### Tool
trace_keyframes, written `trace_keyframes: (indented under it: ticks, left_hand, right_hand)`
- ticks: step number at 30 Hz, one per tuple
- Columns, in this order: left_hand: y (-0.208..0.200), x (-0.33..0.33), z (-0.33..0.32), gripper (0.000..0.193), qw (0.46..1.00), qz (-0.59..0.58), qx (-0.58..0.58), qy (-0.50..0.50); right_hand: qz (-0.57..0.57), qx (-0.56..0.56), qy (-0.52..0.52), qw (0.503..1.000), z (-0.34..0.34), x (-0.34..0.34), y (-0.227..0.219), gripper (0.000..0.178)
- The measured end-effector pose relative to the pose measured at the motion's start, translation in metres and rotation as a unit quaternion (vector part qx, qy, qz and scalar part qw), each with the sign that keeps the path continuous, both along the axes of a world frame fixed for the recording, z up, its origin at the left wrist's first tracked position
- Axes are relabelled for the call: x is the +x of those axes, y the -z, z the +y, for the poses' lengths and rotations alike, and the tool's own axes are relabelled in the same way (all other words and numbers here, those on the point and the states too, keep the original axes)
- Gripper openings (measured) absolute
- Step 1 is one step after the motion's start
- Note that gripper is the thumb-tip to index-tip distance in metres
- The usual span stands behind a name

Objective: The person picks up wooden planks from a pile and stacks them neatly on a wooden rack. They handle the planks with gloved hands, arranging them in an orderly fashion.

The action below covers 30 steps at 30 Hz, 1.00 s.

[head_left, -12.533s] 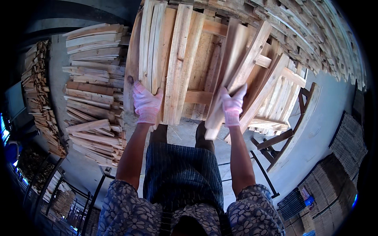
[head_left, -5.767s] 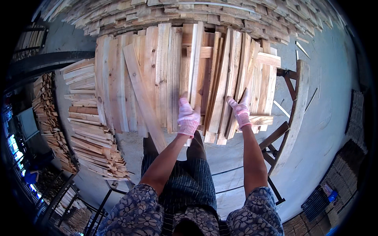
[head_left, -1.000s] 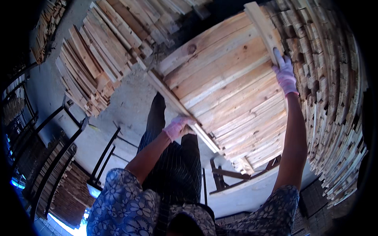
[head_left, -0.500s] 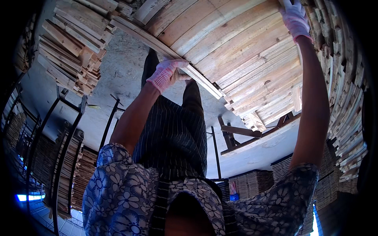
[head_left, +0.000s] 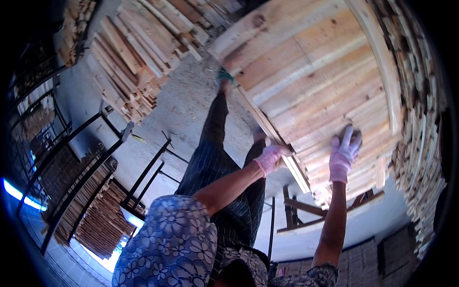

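Several pale wooden boards (head_left: 306, 71) lie side by side, forming a broad surface in front of me. Along its left edge runs a narrow wooden strip (head_left: 258, 112). My left hand (head_left: 275, 157), in a pink and white glove, is closed round that strip near its lower end; the thumb and finger ends are partly hidden. On the boards to the right rests my right hand (head_left: 345, 150), gloved in the same way, with its fingers spread and nothing in them. Another wooden strip (head_left: 377, 57) lies across the board ends at the right.
Stacked wood (head_left: 416, 124) rises along the right side. A pile of loose slats (head_left: 134, 57) lies at the upper left. Black metal frames (head_left: 71, 148) stand at the left, and a wooden stand (head_left: 306, 208) is below the boards.
My right hand has come down from the far right corner onto the nearer boards. My left hand stays on the strip, and the whole view has shifted and turned.
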<state>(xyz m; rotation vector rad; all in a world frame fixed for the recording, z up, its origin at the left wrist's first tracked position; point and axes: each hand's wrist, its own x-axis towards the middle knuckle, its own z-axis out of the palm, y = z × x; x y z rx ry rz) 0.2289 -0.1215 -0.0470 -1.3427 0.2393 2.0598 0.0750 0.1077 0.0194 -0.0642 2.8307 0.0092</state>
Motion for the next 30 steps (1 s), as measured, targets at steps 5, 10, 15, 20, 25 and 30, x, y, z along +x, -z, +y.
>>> trace_keyframes:
  ticks: [5, 10, 15, 20, 25, 30]
  left_hand:
    - [-0.025, 0.032, -0.039, 0.048, 0.999, 0.016, -0.035, -0.002]
    - [-0.098, 0.010, -0.085, 0.049, 0.987, 0.099, 0.108, -0.062]
    - [-0.072, -0.038, -0.101, 0.046, 0.943, 0.291, -0.142, 0.076]
    - [-0.047, -0.037, -0.165, 0.050, 0.931, 0.302, -0.196, -0.065]
    - [-0.036, 0.000, -0.280, 0.045, 0.967, 0.059, -0.242, -0.059]
    - [0.052, 0.020, -0.404, 0.058, 0.933, -0.036, -0.332, -0.137]
  right_hand:
    - [-0.108, -0.044, -0.077, 0.990, -0.061, 0.011, -0.058, 0.080]
    - [-0.266, -0.411, -0.074, 0.869, -0.119, 0.132, -0.098, 0.084]
    - [-0.056, -0.315, -0.176, 0.931, -0.140, 0.075, -0.093, 0.080]
    - [0.084, -0.096, -0.190, 0.973, -0.161, 0.022, -0.013, 0.070]
    - [0.053, -0.058, -0.203, 0.976, -0.161, 0.027, -0.010, 0.060]
    - [0.053, -0.025, -0.246, 0.967, -0.204, 0.012, -0.044, 0.059]
